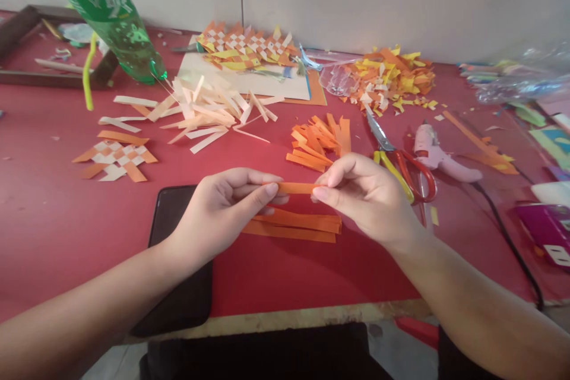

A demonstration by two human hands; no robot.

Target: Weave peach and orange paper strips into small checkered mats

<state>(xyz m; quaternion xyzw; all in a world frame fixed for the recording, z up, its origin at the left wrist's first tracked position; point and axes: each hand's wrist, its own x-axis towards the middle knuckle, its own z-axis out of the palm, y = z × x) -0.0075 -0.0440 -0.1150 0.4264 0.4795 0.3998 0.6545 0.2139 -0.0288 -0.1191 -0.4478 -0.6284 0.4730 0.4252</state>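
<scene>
An orange paper strip [297, 188] is stretched level between my two hands. My left hand [227, 208] pinches its left end between thumb and fingers, and my right hand [367, 199] pinches the right end. Below the held strip, longer orange strips [303, 228] lie on the red table [267, 285]. Behind my hands sits a pile of short orange strips [318, 139]. Farther back is a heap of pale strips [214, 107]. A woven orange and white paper piece [118, 157] rests at the left.
A black phone [178, 285] lies under my left forearm. Scissors [401, 169] and a pink glue gun [440, 154] with a black cord lie at the right. A green bottle [111, 18], woven paper fish [249, 44] and yellow-orange scraps [392, 77] are farther back.
</scene>
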